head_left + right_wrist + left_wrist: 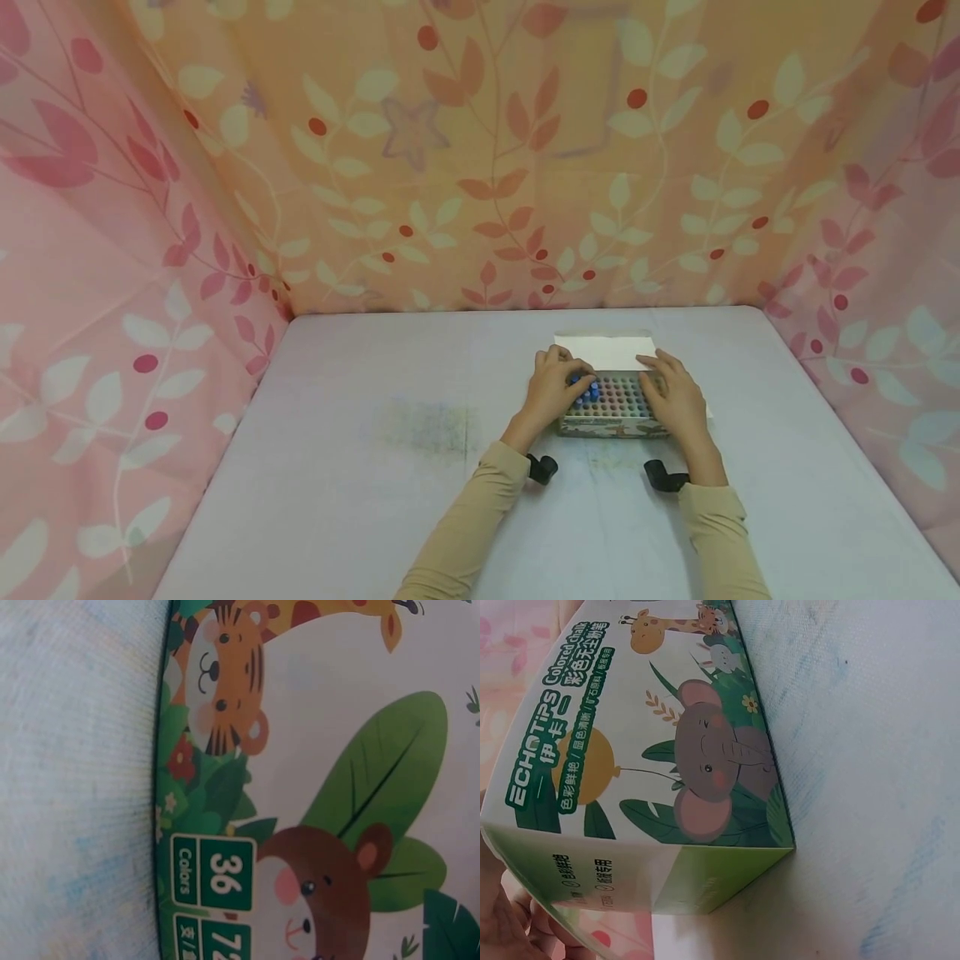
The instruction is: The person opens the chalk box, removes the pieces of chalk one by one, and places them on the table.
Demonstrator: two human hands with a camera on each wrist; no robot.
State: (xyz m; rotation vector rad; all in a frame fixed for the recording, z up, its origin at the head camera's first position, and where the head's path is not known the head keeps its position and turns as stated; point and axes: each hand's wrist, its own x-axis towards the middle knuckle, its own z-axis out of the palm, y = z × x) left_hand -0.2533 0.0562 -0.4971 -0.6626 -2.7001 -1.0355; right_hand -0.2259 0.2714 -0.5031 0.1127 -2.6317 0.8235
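One chalk box [613, 427] — between hands [553, 387] [677, 398] (bare)

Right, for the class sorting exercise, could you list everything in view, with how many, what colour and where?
Box: one, white and green with animal prints, on the table's right half
Lid: one, white inside, open along the box's far side
Chalks: too many to count, mixed colours, in the box
Blue sticks: several, blue, left end of the box
Table: one, whitish, under the box
Smudges: several, bluish and yellowish, on the table
Back curtain: one, orange with leaves, behind the table
Side curtains: two, pink with leaves, left and right
Black devices: two, black, at the wrists
Sleeves: two, beige, on the arms
Hands: two, bare, at the box's left and right ends
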